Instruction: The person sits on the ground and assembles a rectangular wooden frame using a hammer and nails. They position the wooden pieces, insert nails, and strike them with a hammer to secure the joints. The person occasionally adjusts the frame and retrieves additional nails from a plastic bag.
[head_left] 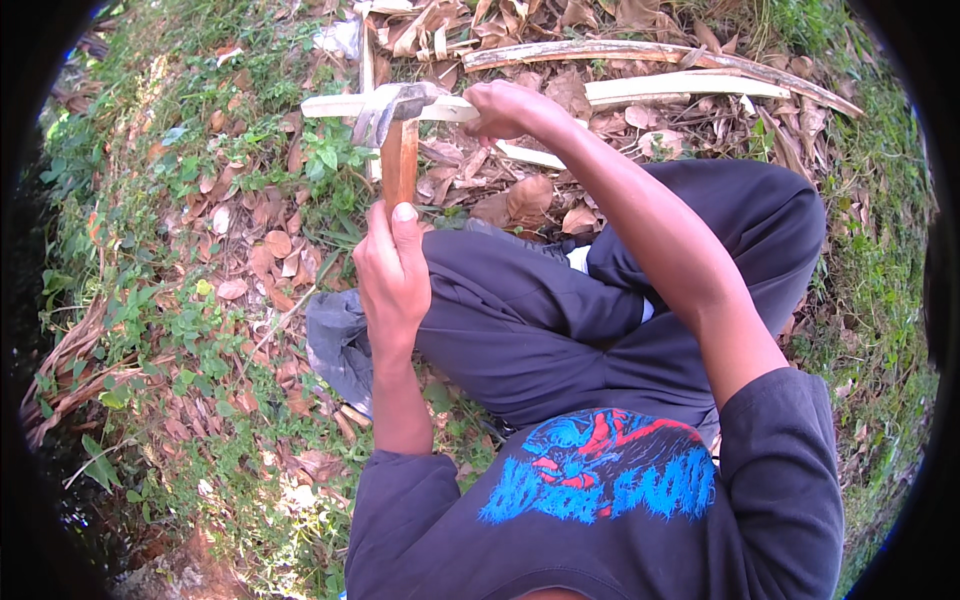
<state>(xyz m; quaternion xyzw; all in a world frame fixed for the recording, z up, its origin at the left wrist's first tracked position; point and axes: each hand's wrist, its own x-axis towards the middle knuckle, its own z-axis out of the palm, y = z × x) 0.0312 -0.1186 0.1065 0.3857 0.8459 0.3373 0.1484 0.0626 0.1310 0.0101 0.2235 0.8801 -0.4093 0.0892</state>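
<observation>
My left hand (393, 265) is closed round the wooden handle (400, 165) of a claw hammer, thumb along the handle. The hammer's grey metal head (392, 108) lies across a pale wooden strip (335, 105), hiding part of it. At the strip's right end, my right hand (505, 108) is closed with its fingers curled on the wood; the fingertips are partly hidden. Another thin pale strip (367, 62) runs crosswise behind the hammer head, so the two pieces form a cross. Whether they are joined cannot be seen.
Beyond my right hand lie a long bark-edged strip (640, 52) and a pale split piece (690, 86) on dry leaves. My crossed legs (520, 300) are close below the hands. A dark grey shoe or cloth (340, 335) rests left of my knee, with green plants (180, 330) around.
</observation>
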